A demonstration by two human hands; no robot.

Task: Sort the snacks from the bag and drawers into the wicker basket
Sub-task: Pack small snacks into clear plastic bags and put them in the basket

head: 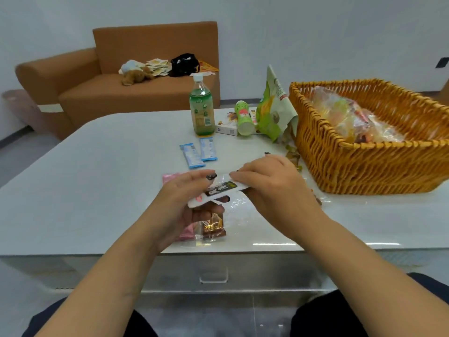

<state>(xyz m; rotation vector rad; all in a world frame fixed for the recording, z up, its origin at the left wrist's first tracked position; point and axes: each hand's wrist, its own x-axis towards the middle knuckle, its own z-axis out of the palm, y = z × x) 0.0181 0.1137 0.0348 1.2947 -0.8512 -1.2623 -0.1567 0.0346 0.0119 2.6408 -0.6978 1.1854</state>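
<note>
Both hands' grip pinching white snack packet (216, 190), left hand (187, 203), right hand (269, 186)

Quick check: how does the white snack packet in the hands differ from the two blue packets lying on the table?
The white snack packet is held off the table, gripped at its ends by the left hand and the right hand; the two blue packets lie flat and untouched. The white snack packet bears a dark printed label; the blue packets show pale print. All are slim and elongated, and none is in the wicker basket yet.
</note>
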